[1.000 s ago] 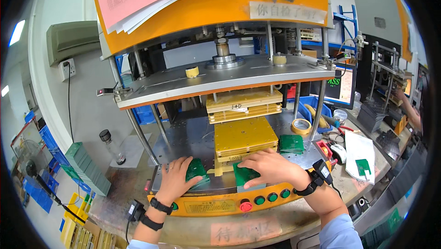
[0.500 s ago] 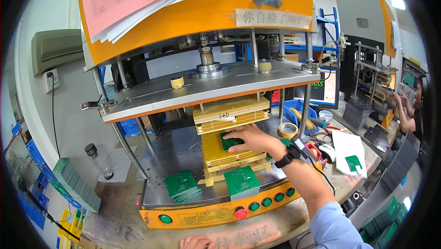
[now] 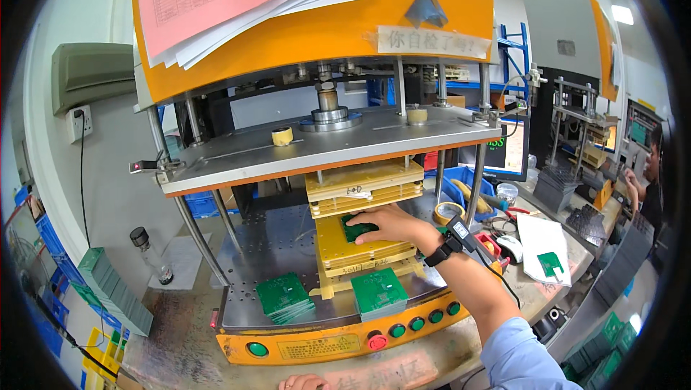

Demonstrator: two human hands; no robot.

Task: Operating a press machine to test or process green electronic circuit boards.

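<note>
My right hand (image 3: 392,223) reaches under the raised press plate, its thumb and fingers on a green circuit board (image 3: 351,230) lying on the yellow lower fixture (image 3: 338,247). The fingers hide part of the board. Over it hangs the yellow upper fixture (image 3: 363,174). Two stacks of green boards stand in front of the fixture, a left stack (image 3: 283,295) and a right stack (image 3: 379,291). Only the fingers of my left hand (image 3: 304,383) show at the lower edge; they rest on the bench with nothing seen in them.
The press plate (image 3: 331,138) rides on metal posts. Green buttons and a red button (image 3: 376,341) line the orange front. To the right are a tape roll (image 3: 449,212), a mouse (image 3: 510,247) and a board on white paper (image 3: 545,235). A co-worker (image 3: 644,188) sits far right.
The view has shifted slightly. My right hand stays at the board on the lower fixture, with little visible movement. My left hand remains at the bench edge.
</note>
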